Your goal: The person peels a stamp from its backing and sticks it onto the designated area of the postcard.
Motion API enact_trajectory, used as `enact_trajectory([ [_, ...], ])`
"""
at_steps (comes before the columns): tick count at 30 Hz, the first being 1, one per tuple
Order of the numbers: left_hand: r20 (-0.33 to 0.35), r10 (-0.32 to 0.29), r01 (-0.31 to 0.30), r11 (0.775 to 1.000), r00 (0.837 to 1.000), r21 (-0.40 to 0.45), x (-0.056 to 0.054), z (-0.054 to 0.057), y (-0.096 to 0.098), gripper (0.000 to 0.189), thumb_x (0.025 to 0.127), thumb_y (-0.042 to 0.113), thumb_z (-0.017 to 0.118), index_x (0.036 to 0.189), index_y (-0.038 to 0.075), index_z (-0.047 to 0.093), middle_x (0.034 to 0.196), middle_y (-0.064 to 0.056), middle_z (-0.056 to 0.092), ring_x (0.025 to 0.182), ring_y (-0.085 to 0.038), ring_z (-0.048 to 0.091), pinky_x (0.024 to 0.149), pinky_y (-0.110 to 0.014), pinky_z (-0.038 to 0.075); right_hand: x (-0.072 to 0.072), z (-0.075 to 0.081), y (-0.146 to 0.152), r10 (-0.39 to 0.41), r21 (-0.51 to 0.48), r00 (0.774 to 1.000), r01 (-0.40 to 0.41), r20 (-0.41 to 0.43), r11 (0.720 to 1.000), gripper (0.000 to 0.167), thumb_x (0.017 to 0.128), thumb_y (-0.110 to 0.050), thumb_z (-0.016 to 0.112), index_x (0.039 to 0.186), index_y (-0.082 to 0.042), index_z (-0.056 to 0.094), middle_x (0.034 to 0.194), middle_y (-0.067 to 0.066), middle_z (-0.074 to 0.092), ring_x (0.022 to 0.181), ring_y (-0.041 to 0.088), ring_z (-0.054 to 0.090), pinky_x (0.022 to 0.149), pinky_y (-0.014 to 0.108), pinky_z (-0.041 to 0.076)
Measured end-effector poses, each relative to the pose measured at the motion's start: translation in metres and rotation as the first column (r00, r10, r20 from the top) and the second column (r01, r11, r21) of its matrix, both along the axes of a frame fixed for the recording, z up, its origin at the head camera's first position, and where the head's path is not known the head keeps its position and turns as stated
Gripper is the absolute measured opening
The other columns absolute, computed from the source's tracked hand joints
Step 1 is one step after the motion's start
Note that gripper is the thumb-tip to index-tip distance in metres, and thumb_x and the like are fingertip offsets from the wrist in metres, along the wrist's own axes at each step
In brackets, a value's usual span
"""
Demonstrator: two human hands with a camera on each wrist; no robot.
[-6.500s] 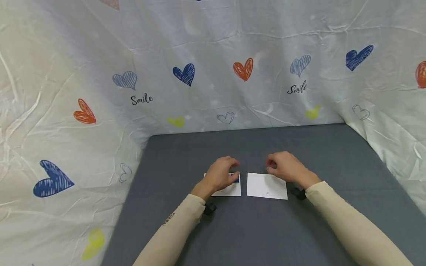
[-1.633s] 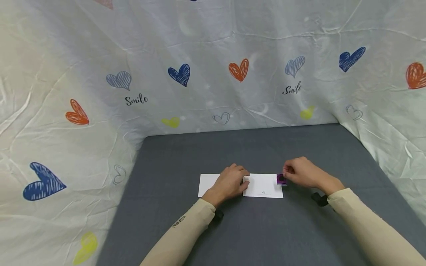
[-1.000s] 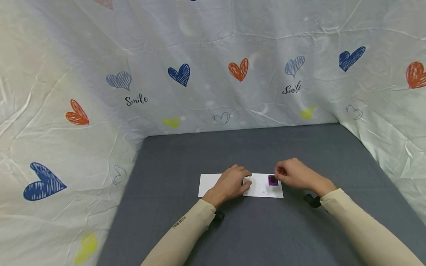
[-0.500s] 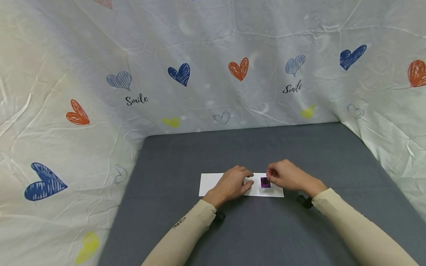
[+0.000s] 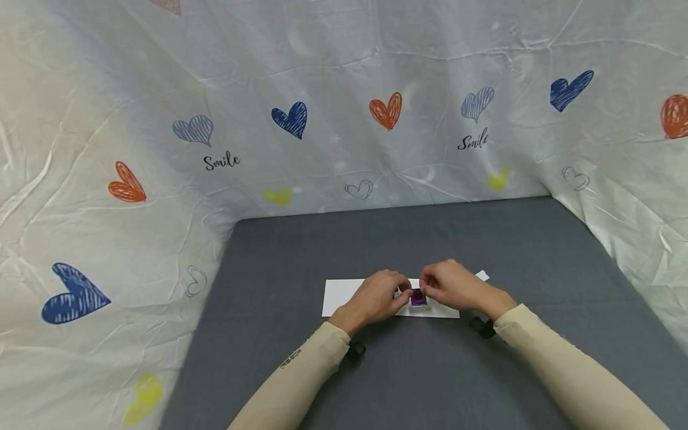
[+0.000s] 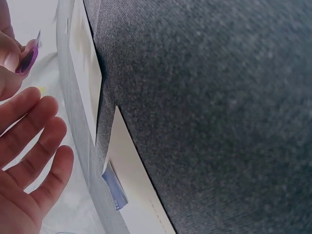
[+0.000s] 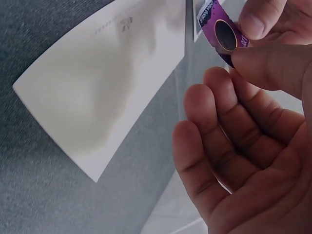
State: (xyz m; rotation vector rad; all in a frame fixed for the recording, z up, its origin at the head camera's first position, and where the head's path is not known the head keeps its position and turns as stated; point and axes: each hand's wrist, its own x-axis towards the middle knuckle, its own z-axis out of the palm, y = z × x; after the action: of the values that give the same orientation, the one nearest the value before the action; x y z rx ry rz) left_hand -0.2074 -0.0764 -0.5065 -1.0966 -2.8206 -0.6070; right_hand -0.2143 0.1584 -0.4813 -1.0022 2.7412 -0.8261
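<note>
We read "Smile" twice in black script on the white, heart-printed fabric backdrop [image 5: 344,71], and what looks like "120" on the small purple paper stamp [image 7: 219,30]. Print on the white rectangular paper card [image 7: 122,73] and beige fabric left sleeve [image 5: 290,382] is too small to tell.

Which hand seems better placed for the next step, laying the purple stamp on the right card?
Probably the right hand: it pinches the purple stamp and sits over the right card. The left hand also touches the purple stamp, but in the head view it mostly overlaps the left card.
</note>
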Motion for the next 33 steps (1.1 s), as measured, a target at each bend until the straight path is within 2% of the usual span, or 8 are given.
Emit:
enact_trajectory([
  [11, 0.01, -0.012, 0.012, 1.0, 1.0, -0.01, 0.0, 0.001, -0.001, 0.016, 0.105, 0.018, 0.068, 0.11, 0.011, 0.082, 0.096, 0.001, 0.077, 0.085, -0.012, 0.064, 0.08, -0.031, 0.056, -0.001, -0.003, -0.005, 0.002, -0.009, 1.0, -0.002, -0.003, 1.0, 0.013, 0.101, -0.01, 0.072, 0.09, -0.017, 0.073, 0.079, -0.011, 0.067, 0.068, 0.0, 0.056, 0.066, 0.024, 0.05],
  [21, 0.023, 0.022, -0.022, 1.0, 0.999, -0.008, -0.003, 0.0, -0.005, 0.017, 0.106, 0.02, 0.067, 0.109, 0.013, 0.082, 0.099, 0.002, 0.078, 0.084, -0.01, 0.064, 0.079, -0.03, 0.056, -0.001, -0.005, -0.001, -0.015, -0.017, 1.0, 0.015, -0.016, 1.0, 0.01, 0.099, -0.012, 0.076, 0.091, -0.017, 0.074, 0.078, -0.012, 0.066, 0.066, 0.0, 0.054, 0.064, 0.024, 0.048],
  [29, 0.021, 0.024, -0.024, 1.0, 0.999, 0.016, -0.001, 0.0, -0.007, 0.017, 0.107, 0.019, 0.067, 0.108, 0.012, 0.082, 0.098, 0.002, 0.078, 0.082, -0.009, 0.063, 0.077, -0.028, 0.054, 0.003, -0.015, -0.003, 0.006, -0.051, 1.0, -0.005, 0.027, 0.999, 0.01, 0.099, -0.011, 0.074, 0.091, -0.016, 0.074, 0.076, -0.012, 0.065, 0.064, 0.0, 0.052, 0.062, 0.024, 0.047],
  [33, 0.016, 0.035, -0.035, 0.999, 0.999, 0.022, 0.0, -0.001, -0.007, 0.017, 0.107, 0.02, 0.067, 0.108, 0.013, 0.082, 0.099, 0.002, 0.079, 0.082, -0.009, 0.063, 0.077, -0.028, 0.055, 0.004, -0.018, -0.005, 0.014, -0.058, 1.0, -0.013, 0.017, 0.998, 0.012, 0.101, -0.011, 0.074, 0.09, -0.018, 0.072, 0.075, -0.013, 0.063, 0.063, 0.0, 0.05, 0.062, 0.023, 0.045],
])
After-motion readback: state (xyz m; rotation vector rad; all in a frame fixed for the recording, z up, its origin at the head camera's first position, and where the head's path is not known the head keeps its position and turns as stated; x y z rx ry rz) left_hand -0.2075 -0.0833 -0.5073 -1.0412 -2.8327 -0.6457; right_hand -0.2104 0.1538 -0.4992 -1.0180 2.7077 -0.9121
